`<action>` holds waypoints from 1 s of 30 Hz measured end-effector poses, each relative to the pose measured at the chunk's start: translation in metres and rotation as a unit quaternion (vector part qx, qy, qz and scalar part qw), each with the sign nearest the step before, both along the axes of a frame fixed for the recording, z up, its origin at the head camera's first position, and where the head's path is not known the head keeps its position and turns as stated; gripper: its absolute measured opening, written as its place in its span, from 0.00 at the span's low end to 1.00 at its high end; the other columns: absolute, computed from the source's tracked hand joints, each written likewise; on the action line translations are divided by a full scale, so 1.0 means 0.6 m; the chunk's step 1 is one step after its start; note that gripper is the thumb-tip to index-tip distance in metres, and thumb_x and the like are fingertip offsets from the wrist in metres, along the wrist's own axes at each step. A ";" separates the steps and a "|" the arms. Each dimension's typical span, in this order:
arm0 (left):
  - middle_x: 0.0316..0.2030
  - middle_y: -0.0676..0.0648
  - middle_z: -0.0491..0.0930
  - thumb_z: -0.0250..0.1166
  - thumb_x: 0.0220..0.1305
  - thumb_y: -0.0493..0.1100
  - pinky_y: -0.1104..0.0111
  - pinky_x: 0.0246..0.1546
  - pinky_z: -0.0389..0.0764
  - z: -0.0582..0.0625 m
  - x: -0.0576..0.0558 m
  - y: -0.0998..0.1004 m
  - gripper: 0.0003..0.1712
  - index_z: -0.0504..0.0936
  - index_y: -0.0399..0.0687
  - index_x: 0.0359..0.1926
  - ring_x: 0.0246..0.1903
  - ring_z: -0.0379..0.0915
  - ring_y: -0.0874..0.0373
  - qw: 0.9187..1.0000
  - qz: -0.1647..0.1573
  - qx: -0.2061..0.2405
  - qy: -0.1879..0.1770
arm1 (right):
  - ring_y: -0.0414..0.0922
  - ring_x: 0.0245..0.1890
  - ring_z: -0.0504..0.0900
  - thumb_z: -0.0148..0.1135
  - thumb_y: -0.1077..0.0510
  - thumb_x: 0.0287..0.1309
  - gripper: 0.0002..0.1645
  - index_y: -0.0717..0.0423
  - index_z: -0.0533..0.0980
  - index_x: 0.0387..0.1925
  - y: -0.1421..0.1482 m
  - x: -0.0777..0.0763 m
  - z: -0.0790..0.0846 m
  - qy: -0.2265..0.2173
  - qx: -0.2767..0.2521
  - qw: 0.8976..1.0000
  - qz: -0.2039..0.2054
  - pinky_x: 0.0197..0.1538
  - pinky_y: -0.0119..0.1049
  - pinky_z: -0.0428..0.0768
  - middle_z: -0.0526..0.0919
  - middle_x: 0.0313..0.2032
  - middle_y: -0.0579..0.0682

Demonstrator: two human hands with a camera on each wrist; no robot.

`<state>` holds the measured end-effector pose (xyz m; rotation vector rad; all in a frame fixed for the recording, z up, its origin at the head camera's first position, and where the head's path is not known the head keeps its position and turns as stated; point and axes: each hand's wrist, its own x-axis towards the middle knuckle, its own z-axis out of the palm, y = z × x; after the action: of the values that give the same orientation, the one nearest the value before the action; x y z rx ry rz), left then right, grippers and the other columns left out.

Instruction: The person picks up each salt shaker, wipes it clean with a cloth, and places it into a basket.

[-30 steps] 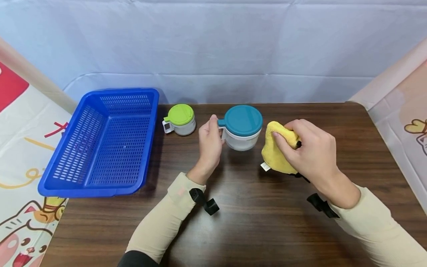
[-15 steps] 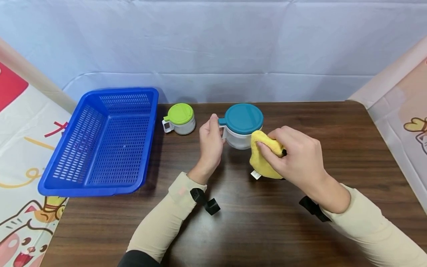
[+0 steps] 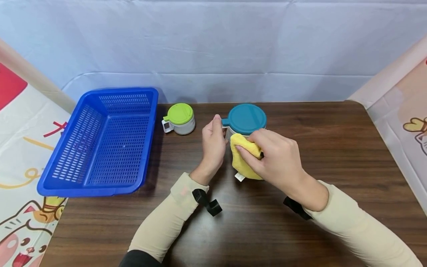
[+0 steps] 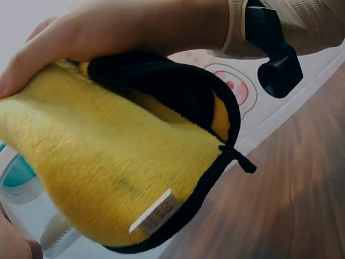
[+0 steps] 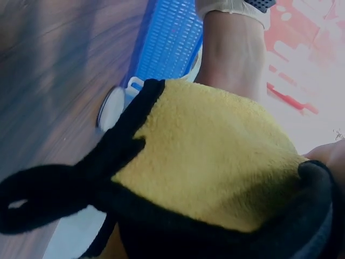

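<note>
In the head view my left hand (image 3: pixel 212 146) grips the handle of a seasoning jar with a teal lid (image 3: pixel 247 118), which appears upright. My right hand (image 3: pixel 278 159) pinches a folded yellow cloth (image 3: pixel 241 159) over the front of this jar, hiding most of its body. Black edging, a hanging loop and a small white label show on the cloth (image 4: pixel 118 162) in the left wrist view, where a bit of the teal jar (image 4: pixel 19 174) peeks out behind it. The cloth (image 5: pixel 205 151) also fills much of the right wrist view.
A smaller jar with a lime-green lid (image 3: pixel 180 115) stands left of my left hand. Farther left is a blue plastic basket (image 3: pixel 151 148) with perforated sides. A pale cloth backdrop (image 3: pixel 213 48) rises behind the dark wooden table (image 3: pixel 260 230).
My right hand has carried the yellow cloth leftward, from beside the teal-lidded jar to across its front. The jar and my left hand have shifted slightly right.
</note>
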<state>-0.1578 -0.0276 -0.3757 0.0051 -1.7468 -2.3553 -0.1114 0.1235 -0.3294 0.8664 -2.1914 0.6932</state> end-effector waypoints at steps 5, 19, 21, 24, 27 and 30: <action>0.14 0.53 0.56 0.44 0.83 0.46 0.72 0.18 0.57 -0.001 0.000 0.001 0.30 0.59 0.50 0.17 0.14 0.51 0.60 1.000 0.004 0.004 0.005 | 0.45 0.16 0.69 0.64 0.49 0.65 0.19 0.60 0.75 0.27 -0.017 -0.003 -0.001 0.037 0.025 0.999 -0.030 0.16 0.39 0.71 0.74 0.20 0.50; 0.12 0.55 0.57 0.45 0.82 0.45 0.74 0.18 0.57 -0.001 0.004 0.003 0.30 0.59 0.51 0.15 0.12 0.51 0.64 0.999 -0.024 0.029 0.014 | 0.45 0.13 0.64 0.59 0.46 0.69 0.25 0.57 0.68 0.21 -0.030 -0.009 -0.006 0.059 0.062 0.993 -0.084 0.13 0.35 0.62 0.65 0.16 0.48; 0.12 0.55 0.58 0.45 0.81 0.44 0.74 0.18 0.57 -0.001 0.003 0.003 0.30 0.60 0.50 0.15 0.12 0.52 0.65 0.999 -0.028 0.029 0.013 | 0.45 0.12 0.63 0.59 0.47 0.69 0.25 0.57 0.68 0.21 -0.030 -0.010 -0.008 0.063 0.067 0.991 -0.094 0.13 0.35 0.61 0.64 0.16 0.48; 0.11 0.55 0.58 0.46 0.80 0.44 0.74 0.17 0.56 -0.001 0.004 0.003 0.30 0.61 0.51 0.14 0.11 0.51 0.65 0.999 -0.025 0.022 0.011 | 0.45 0.12 0.62 0.58 0.48 0.68 0.24 0.57 0.67 0.21 -0.031 -0.011 -0.009 0.066 0.075 0.990 -0.103 0.13 0.35 0.60 0.63 0.16 0.48; 0.11 0.55 0.58 0.47 0.80 0.43 0.74 0.16 0.54 -0.001 0.003 0.002 0.30 0.61 0.51 0.14 0.11 0.50 0.64 1.000 -0.022 0.017 0.012 | 0.45 0.12 0.61 0.58 0.47 0.68 0.25 0.57 0.66 0.20 -0.031 -0.012 -0.010 0.067 0.073 0.989 -0.106 0.13 0.35 0.59 0.62 0.16 0.48; 0.11 0.55 0.58 0.47 0.80 0.43 0.74 0.16 0.54 -0.002 0.003 0.001 0.30 0.61 0.51 0.14 0.11 0.50 0.64 1.000 -0.023 0.011 0.012 | 0.45 0.12 0.60 0.57 0.47 0.68 0.25 0.56 0.65 0.20 -0.031 -0.012 -0.009 0.067 0.072 0.990 -0.106 0.13 0.35 0.58 0.61 0.16 0.48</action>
<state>-0.1560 -0.0268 -0.3770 -0.0613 -1.7288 -2.3957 -0.1184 0.1051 -0.3349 0.7153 -2.1909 0.3687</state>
